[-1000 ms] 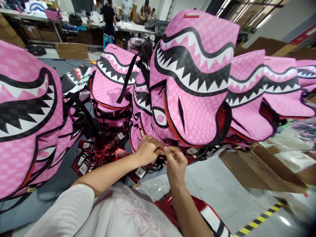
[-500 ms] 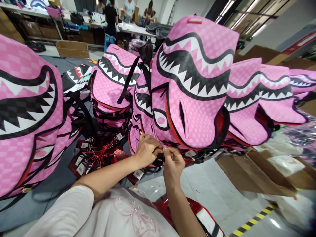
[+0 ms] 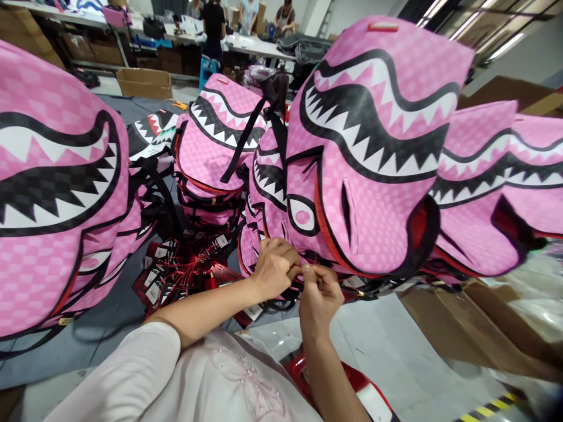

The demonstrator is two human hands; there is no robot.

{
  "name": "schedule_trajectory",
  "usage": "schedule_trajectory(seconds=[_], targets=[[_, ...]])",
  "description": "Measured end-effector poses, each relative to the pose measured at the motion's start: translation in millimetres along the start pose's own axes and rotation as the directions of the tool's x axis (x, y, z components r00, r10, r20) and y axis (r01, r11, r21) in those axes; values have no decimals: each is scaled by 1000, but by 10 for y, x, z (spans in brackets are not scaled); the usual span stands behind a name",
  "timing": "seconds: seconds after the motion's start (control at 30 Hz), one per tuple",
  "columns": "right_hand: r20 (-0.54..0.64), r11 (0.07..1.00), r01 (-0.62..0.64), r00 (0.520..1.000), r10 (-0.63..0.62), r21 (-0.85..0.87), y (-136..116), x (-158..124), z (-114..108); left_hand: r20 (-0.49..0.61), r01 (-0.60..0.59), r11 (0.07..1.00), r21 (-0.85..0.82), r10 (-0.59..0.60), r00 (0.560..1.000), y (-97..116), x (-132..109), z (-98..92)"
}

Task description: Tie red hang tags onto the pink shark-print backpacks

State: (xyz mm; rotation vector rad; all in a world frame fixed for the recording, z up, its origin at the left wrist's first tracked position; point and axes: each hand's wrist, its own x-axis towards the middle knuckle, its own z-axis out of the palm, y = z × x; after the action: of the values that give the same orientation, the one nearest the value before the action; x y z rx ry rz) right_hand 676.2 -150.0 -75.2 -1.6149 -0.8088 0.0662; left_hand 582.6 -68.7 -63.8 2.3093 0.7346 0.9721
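Both my hands meet at the lower edge of a large pink backpack (image 3: 373, 217) with a printed shark mouth and eye. My left hand (image 3: 277, 266) is closed, its fingertips pinching something small against the bag's bottom edge. Close beside it, my right hand (image 3: 321, 293) pinches too, thumb against fingers, at the same spot. What they hold is too small to make out. Left of my left forearm lies a fanned bundle of hang tags (image 3: 153, 275) with red strings. One tag (image 3: 253, 313) with a white label pokes out below my left wrist.
More pink shark backpacks stand at the left (image 3: 48, 258), behind (image 3: 215, 146) and at the right (image 3: 479, 223). An open cardboard box (image 3: 461, 328) sits on the floor at the right. Several people work at a long table (image 3: 250, 50) in the background.
The view has shifted, so the bags and hands sit slightly further right in it. Both hands keep their pinch together at the backpack's lower edge.
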Motion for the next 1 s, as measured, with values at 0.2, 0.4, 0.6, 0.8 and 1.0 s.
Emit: schedule_trajectory(seconds=[0.2, 0.4, 0.6, 0.8, 1.0], targets=[[-17, 999, -23, 1000, 24, 30, -20, 11, -7, -8, -95, 994, 56, 96, 995, -24, 40, 38], [-43, 1000, -8, 999, 8, -1, -25, 4, 0, 46, -53, 988, 144, 46, 998, 2, 27, 76], [-37, 999, -42, 998, 42, 6, -14, 10, 37, 70, -80, 995, 67, 76, 995, -67, 15, 134], [2, 936, -259, 964, 266, 239, -116, 18, 68, 0, -152, 974, -170, 155, 988, -191, -25, 89], [252, 866, -460, 877, 408, 198, -255, 190, -213, -65, -279, 927, 251, 304, 950, -204, 118, -339]])
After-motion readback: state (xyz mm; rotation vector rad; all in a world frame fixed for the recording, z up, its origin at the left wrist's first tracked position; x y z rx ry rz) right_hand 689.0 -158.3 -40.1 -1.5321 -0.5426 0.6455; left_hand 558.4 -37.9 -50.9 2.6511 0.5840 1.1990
